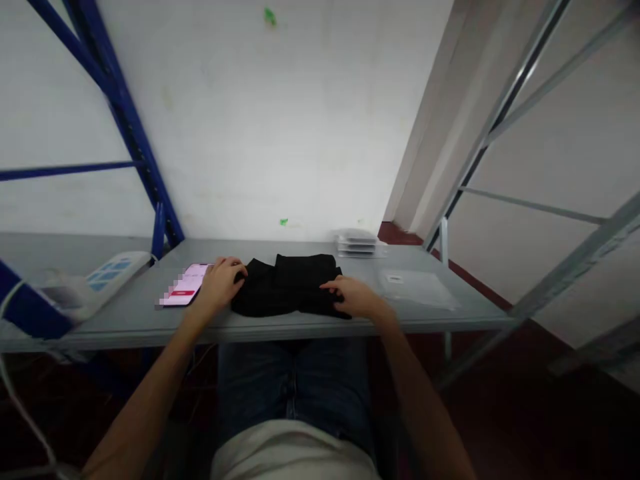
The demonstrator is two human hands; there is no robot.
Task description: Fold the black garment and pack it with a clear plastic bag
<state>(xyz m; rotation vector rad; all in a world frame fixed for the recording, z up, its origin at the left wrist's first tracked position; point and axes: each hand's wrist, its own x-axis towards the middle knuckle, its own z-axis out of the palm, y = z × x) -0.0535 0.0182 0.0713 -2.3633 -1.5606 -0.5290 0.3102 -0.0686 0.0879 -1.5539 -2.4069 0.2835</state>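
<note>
Through the head camera I have a folded black cloth (280, 297) lying near the front edge of the grey surface (415, 315), between the two hands. A squarish folded part rises at its back, right of the middle, and the front lies lower and rumpled.

My left hand (221, 285) is at the cloth's left end, palm down, with the fingers bent over its edge; I cannot tell whether they pinch the fabric or only rest on it. My right hand (353, 297) is at the right end, index finger reaching inward over the cloth and the other fingers curled; whether it grips a fold I cannot make out, dark as the fabric is.

Just beside the left hand lies a phone (186, 285), its screen lit pink with a red bar, part of it pixelated. Farther left I see a white device (119, 267) with blue panels, next to a blue frame (135, 137).

To the right of the right hand, a clear bag (423, 290) with a small white label (395, 279) lies flat. Behind it, near the pale wall (300, 127), sits a blurred stack of packs (357, 243).
</note>
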